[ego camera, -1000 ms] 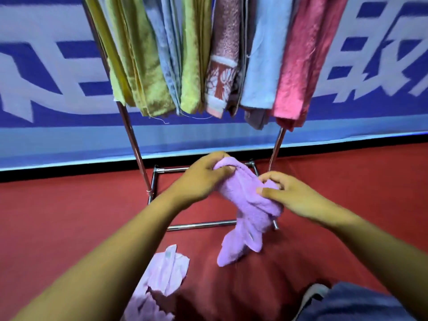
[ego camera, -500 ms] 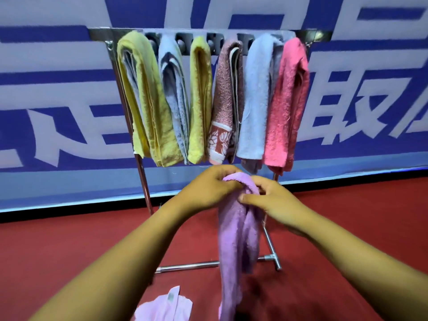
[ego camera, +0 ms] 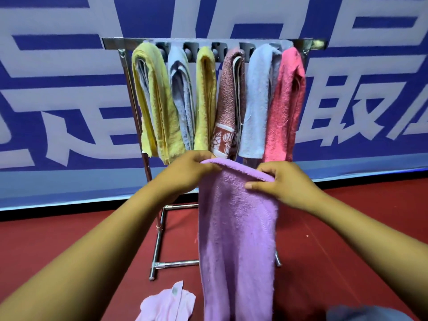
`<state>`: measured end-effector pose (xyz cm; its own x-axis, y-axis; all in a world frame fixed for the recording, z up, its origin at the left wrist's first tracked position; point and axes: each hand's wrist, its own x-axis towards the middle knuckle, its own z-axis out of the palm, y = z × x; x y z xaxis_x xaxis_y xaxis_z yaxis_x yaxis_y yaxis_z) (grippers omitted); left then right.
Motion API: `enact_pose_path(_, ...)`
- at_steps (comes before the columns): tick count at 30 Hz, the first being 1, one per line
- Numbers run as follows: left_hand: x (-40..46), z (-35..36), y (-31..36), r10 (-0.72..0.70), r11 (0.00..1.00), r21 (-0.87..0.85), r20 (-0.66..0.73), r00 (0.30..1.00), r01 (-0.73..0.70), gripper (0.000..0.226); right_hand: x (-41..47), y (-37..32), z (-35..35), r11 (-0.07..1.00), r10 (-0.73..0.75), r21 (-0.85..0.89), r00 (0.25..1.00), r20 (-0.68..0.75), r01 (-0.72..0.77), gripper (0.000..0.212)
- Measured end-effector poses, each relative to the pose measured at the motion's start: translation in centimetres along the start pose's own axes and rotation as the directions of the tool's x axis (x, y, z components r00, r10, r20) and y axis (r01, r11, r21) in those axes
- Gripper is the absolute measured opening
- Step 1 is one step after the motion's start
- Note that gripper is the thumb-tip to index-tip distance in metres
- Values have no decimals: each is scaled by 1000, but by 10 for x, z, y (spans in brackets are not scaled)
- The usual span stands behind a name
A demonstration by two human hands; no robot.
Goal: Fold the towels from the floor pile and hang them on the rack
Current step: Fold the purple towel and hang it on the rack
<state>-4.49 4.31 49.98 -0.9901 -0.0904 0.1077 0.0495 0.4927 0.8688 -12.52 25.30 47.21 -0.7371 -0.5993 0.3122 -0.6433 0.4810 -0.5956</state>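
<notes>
Head view showed the left hand [ego camera: 185, 174] and right hand [ego camera: 286, 184] each pinching a top corner of the purple towel [ego camera: 236, 239], which hung before the rack [ego camera: 159, 239].

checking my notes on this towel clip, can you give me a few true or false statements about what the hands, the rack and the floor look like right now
1. Both hands grip the top edge of the purple towel. True: the left hand and right hand hold it at either end.
2. The purple towel already hangs on the rack. False: it hangs from the hands, in front of the rack.
3. Six towels hang on the rack. True.
4. The pink towel hangs at the rack's left end. False: it is at the right end; a yellow towel is at the left.
5. The floor is bare of cloth. False: a pale pink cloth lies there.
</notes>
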Motion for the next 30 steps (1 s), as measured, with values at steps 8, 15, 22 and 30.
enact_pose_path(8,-10,-14,9,-204,870,-481,-153,967,108,25,-8,28,-17,982,188,-30,958,217,-186,35)
enact_pose_path(15,-11,-12,3,-366,704,-703,-238,900,101,22,-8,24,-24,976,161,143,986,34,-164,19)
enact_pose_path(22,-9,-16,-5,-278,723,-687,-190,941,75,18,-2,20,-36,984,68,-167,997,44,-60,20)
enact_pose_path(30,-15,-48,-29,-131,922,-380,-495,859,-78,21,3,38,-48,948,157,-274,987,-36,-161,28)
